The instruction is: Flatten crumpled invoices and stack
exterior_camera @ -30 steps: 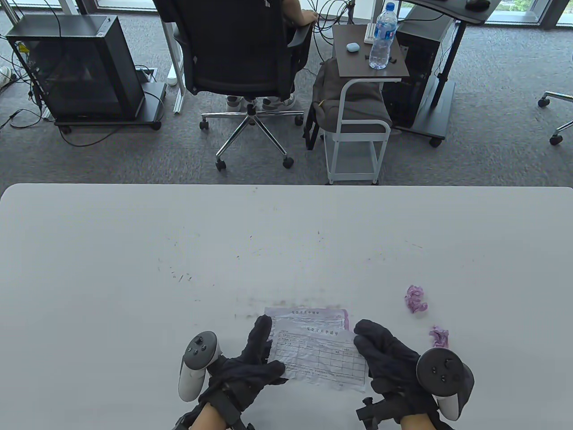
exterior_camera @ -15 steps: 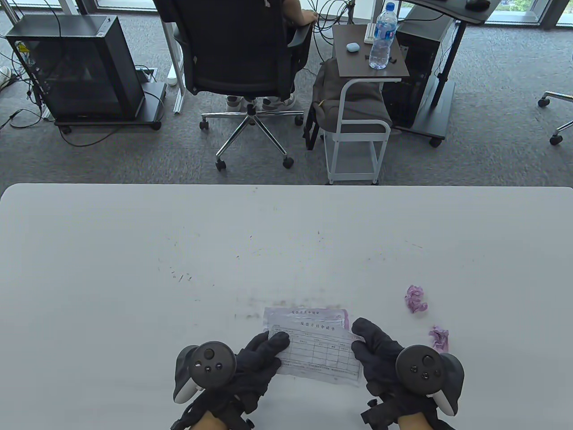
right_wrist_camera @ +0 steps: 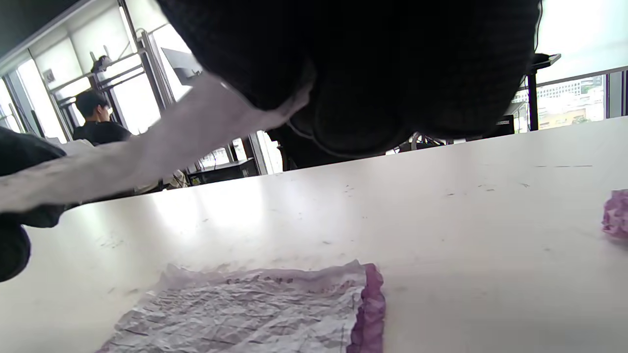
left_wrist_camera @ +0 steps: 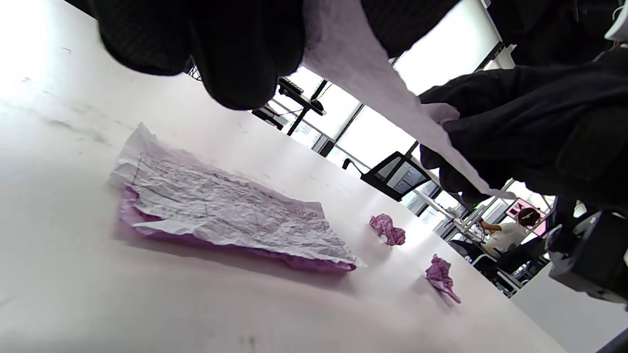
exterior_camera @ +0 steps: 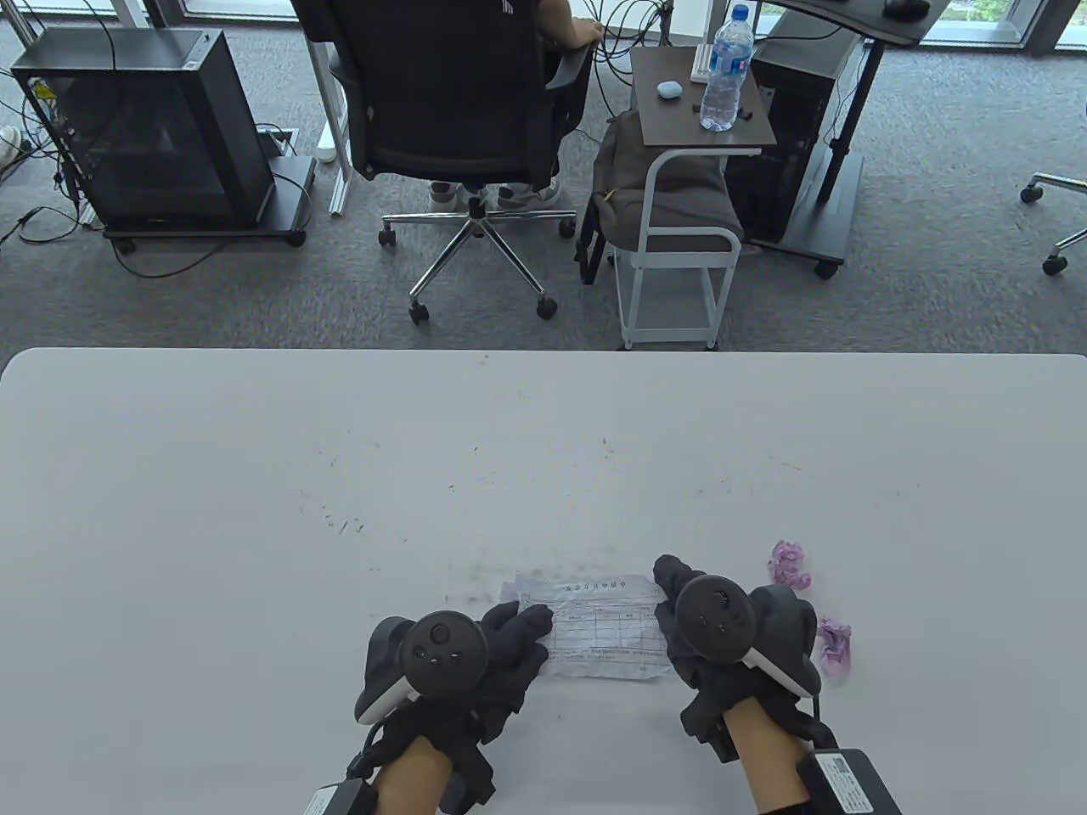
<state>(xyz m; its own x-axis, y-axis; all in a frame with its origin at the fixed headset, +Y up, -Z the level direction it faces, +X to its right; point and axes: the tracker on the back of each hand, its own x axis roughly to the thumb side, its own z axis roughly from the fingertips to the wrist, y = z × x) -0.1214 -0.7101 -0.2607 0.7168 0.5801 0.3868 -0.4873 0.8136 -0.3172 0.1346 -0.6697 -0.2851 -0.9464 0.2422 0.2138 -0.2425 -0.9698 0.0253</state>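
invoice (exterior_camera: 605,628) hangs in the air between our hands, left hand (exterior_camera: 501,654) pinching its 9 o'clock edge, right hand (exterior_camera: 688,628) pinching its 3 o'clock edge. we see the flattened stack (left_wrist_camera: 230,215) lying on the table (exterior_camera: 255,509) below it, two crumpled balls (exterior_camera: 790,567) at 3 o'clock.

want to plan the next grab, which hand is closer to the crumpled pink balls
Right. The right hand sits just beside the crumpled pink balls; the left hand is across the held invoice.
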